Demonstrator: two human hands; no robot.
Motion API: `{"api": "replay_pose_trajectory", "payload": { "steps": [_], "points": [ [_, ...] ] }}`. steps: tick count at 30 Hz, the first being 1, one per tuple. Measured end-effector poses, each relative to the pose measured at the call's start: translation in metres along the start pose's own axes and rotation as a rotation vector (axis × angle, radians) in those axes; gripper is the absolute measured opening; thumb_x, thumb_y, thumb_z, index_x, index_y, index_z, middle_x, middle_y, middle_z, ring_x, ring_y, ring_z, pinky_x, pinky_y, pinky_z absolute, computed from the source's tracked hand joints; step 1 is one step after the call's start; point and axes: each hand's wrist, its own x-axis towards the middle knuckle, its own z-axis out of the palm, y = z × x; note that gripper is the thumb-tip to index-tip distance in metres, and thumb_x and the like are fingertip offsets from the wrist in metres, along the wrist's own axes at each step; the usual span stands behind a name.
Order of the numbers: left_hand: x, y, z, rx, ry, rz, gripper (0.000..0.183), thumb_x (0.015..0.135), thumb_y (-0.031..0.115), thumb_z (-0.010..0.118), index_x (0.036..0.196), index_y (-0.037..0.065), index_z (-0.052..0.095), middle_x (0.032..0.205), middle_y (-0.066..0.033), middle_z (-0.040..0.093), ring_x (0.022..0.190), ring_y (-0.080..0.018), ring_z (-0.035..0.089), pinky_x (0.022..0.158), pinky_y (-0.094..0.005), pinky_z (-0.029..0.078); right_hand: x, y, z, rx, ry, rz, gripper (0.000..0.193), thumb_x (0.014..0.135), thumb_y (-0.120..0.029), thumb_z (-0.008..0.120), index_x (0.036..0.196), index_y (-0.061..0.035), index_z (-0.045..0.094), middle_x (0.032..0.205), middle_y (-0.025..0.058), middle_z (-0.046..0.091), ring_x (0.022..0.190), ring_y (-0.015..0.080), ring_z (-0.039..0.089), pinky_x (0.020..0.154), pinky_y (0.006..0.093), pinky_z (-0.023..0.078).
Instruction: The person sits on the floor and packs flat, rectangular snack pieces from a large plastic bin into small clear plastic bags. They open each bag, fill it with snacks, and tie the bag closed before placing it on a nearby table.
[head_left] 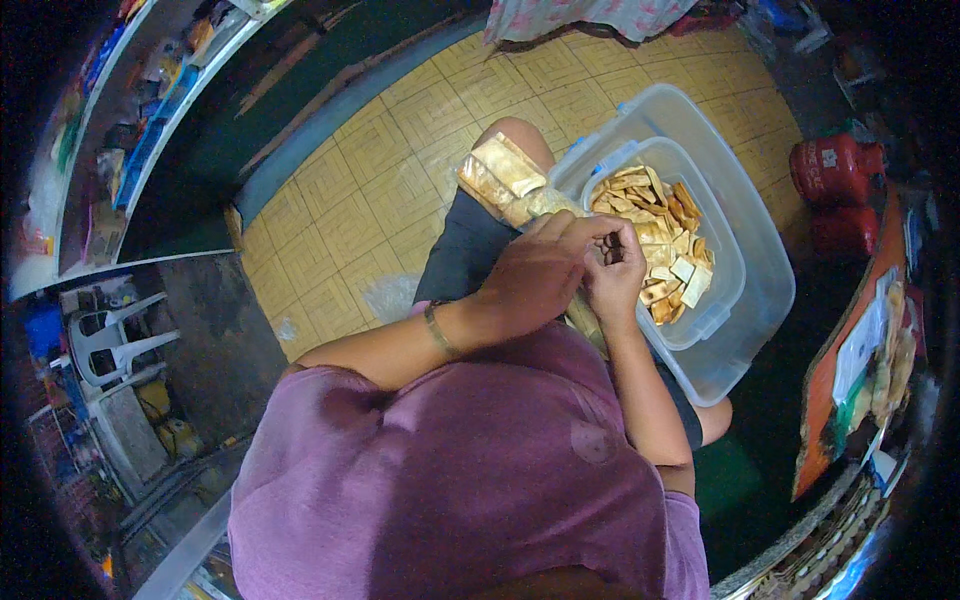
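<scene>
2 hands, tips together: L hand point(535, 262) bent over R hand point(613, 278), fingers curled on both; can't tell if either grips anything, contact pt hidden. 1 clear plastic pack point(503, 172) of pale flat pcs lies by the L knee, near end covered by L hand, so full length n/a. 2 tubs, nested: inner tub point(728, 265) w/ loose pcs point(640, 190), overlapped, too many to count, partly behind R hand; outer tub point(765, 290) around it. 1 white chair point(105, 345) far L, partly hard to make out
</scene>
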Motion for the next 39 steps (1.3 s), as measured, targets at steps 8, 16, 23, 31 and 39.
{"api": "replay_pose_trajectory", "payload": {
  "steps": [8, 16, 23, 31, 39],
  "points": [
    [-0.004, -0.008, 0.004, 0.001, 0.007, -0.018, 0.027, 0.091, 0.008, 0.053, 0.118, 0.009, 0.055, 0.101, -0.0172, 0.057, 0.095, -0.0387, 0.057, 0.082, -0.0455, 0.046, 0.006, 0.004, 0.002, -0.298, -0.063, -0.147, 0.033, 0.066, 0.013, 0.068, 0.091, -0.0026, 0.056, 0.088, 0.0052, 0.056, 0.077, 0.0165, 0.054, 0.071, 0.0287, 0.048],
    [-0.011, -0.023, 0.001, -0.042, 0.088, -0.006, 0.027, 0.093, 0.012, 0.055, 0.119, 0.004, 0.055, 0.103, -0.0157, 0.061, 0.098, -0.0338, 0.060, 0.087, -0.0407, 0.047, 0.004, -0.020, 0.007, -0.471, -0.144, -0.203, 0.034, 0.068, 0.008, 0.075, 0.097, -0.0023, 0.060, 0.089, 0.0082, 0.058, 0.076, 0.0191, 0.058, 0.071, 0.0294, 0.049],
    [-0.006, -0.025, -0.012, -0.115, 0.138, -0.016, 0.028, 0.089, 0.009, 0.055, 0.117, 0.007, 0.053, 0.105, -0.0162, 0.058, 0.100, -0.0375, 0.058, 0.087, -0.0445, 0.046, 0.002, -0.026, -0.001, 0.065, -0.255, 0.285, 0.032, 0.080, 0.010, 0.068, 0.110, -0.0007, 0.062, 0.102, 0.0044, 0.063, 0.088, 0.0091, 0.060, 0.076, 0.0234, 0.050],
    [-0.013, -0.010, -0.010, 0.027, -0.001, 0.015, 0.031, 0.088, 0.007, 0.056, 0.120, 0.009, 0.054, 0.102, -0.0160, 0.059, 0.093, -0.0358, 0.060, 0.080, -0.0415, 0.048, 0.002, -0.023, 0.008, -0.285, -0.220, 0.115, 0.037, 0.075, 0.015, 0.065, 0.106, -0.0047, 0.060, 0.099, 0.0020, 0.063, 0.083, 0.0069, 0.056, 0.070, 0.0212, 0.047],
    [-0.014, -0.009, -0.013, 0.070, -0.033, 0.057, 0.042, 0.080, 0.001, 0.056, 0.121, 0.010, 0.052, 0.104, -0.0171, 0.058, 0.096, -0.0382, 0.058, 0.082, -0.0446, 0.048, 0.027, -0.027, 0.008, -0.436, -0.370, -0.316, 0.073, 0.051, 0.010, 0.072, 0.120, -0.0147, 0.063, 0.135, 0.0126, 0.048, 0.121, 0.0304, 0.048, 0.096, 0.0385, 0.044]
  ]
}}
